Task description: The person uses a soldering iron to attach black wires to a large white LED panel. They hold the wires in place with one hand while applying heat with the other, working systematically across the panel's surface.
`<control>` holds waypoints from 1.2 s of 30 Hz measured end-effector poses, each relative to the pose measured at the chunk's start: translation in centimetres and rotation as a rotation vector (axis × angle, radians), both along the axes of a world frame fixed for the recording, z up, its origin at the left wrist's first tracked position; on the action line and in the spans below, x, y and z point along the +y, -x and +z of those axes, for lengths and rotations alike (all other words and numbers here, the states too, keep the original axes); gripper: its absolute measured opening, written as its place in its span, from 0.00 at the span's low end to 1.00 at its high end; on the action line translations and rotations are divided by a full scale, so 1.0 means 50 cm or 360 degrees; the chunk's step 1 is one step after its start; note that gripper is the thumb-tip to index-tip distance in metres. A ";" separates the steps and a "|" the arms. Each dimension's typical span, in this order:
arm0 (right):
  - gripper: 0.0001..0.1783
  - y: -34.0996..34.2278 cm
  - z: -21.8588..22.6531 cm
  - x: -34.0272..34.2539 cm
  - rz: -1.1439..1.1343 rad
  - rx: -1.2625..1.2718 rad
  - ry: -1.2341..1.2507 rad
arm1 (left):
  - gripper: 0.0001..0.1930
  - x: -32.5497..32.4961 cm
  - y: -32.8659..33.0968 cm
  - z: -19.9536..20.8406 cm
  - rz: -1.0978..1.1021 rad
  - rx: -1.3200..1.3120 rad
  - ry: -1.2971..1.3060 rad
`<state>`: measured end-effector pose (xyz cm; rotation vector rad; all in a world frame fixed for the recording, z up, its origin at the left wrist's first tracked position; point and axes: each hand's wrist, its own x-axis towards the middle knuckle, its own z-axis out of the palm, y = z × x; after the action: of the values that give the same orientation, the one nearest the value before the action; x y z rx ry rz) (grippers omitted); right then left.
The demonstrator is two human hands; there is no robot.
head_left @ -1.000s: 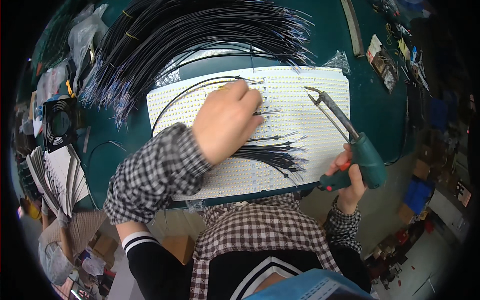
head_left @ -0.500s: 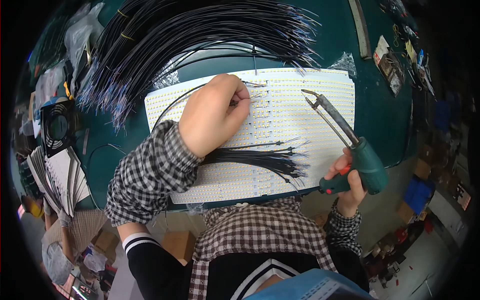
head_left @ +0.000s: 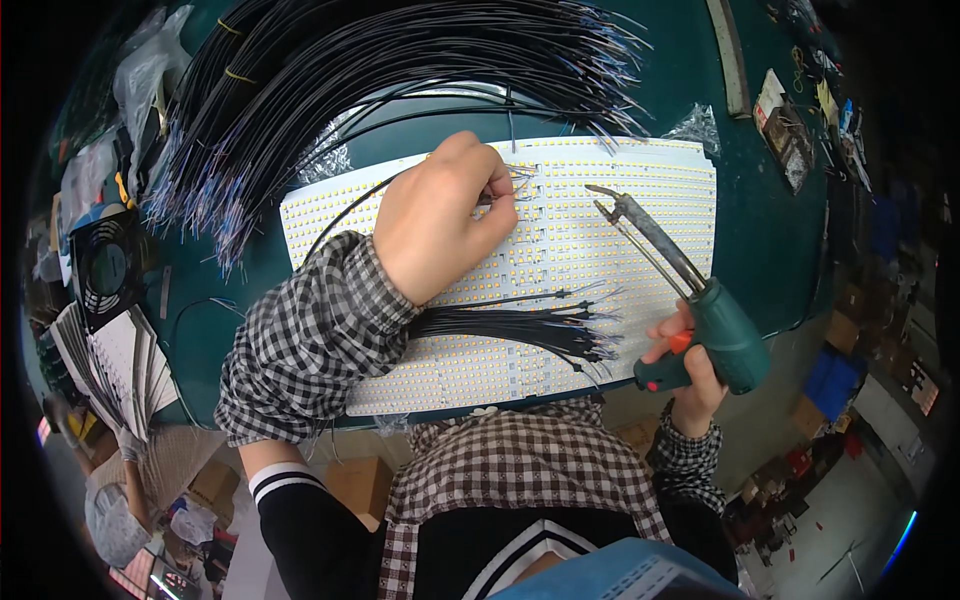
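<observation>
A wide white panel of LED strips (head_left: 630,240), dotted with rows of small yellow LEDs, lies in front of me. My left hand (head_left: 440,225) is closed in a pinch over its upper middle, thumb and forefinger on the thin wire ends of a black cable (head_left: 352,207). That cable curves out beneath the hand to the left. Gripped in my right hand (head_left: 704,392) is a green soldering gun (head_left: 735,342) with an orange trigger. Its dark tip points up and left, above the panel and apart from the left fingers. Short black cables (head_left: 500,328) lie across the panel's lower part.
A thick bundle of black cables (head_left: 400,65) with stripped ends arcs across the green table (head_left: 195,345) behind the panel. A black fan (head_left: 106,262) and white sheets (head_left: 130,360) sit at left. A metal bar (head_left: 728,60) lies far right. Another person (head_left: 120,505) is at lower left.
My left hand has shifted slightly right over the panel, still pinching the wire ends. The soldering gun's tip has moved a little left, closer to those fingers.
</observation>
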<state>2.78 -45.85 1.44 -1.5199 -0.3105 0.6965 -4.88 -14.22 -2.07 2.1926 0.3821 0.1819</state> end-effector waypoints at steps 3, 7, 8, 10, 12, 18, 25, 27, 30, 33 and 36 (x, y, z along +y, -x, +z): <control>0.34 0.001 0.005 0.007 0.0026 -0.0012 0.0038 | 0.06 -0.002 0.000 0.000 0.0012 -0.0022 0.0031; 0.34 0.002 0.008 0.015 0.0057 0.0024 0.0081 | 0.05 -0.003 0.004 -0.001 0.0043 -0.0077 0.0055; 0.35 0.004 0.009 0.015 0.0053 0.0031 0.0099 | 0.05 -0.004 0.003 -0.003 0.0035 -0.0090 0.0035; 0.35 0.007 0.013 0.016 0.0074 0.0050 0.0164 | 0.05 -0.004 0.003 -0.006 0.0019 -0.0117 -0.0003; 0.36 0.007 0.022 0.019 0.0126 0.0076 0.0256 | 0.05 -0.004 0.003 -0.008 0.0014 -0.0124 -0.0006; 0.36 0.010 0.029 0.028 0.0159 0.0091 0.0309 | 0.06 -0.008 0.004 -0.004 0.0034 -0.0147 0.0014; 0.36 0.009 0.028 0.026 0.0147 0.0073 0.0286 | 0.06 -0.008 0.003 0.002 0.0006 -0.0062 -0.0097; 0.36 0.008 0.029 0.025 0.0151 0.0072 0.0277 | 0.06 -0.008 0.004 0.006 -0.0014 -0.0084 0.0099; 0.36 0.007 0.029 0.021 0.0170 0.0098 0.0265 | 0.06 -0.010 0.003 0.003 -0.0014 -0.0094 0.0110; 0.36 0.009 0.030 0.021 0.0145 0.0100 0.0251 | 0.06 -0.013 0.002 -0.002 -0.0019 -0.0105 0.0017; 0.36 0.007 0.031 0.021 0.0172 0.0128 0.0279 | 0.06 -0.010 0.001 -0.004 -0.0024 -0.0105 -0.0013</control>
<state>2.42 -44.81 2.98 -1.6448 -0.2781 0.8873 -4.93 -14.72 -2.25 2.1910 0.3284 0.2470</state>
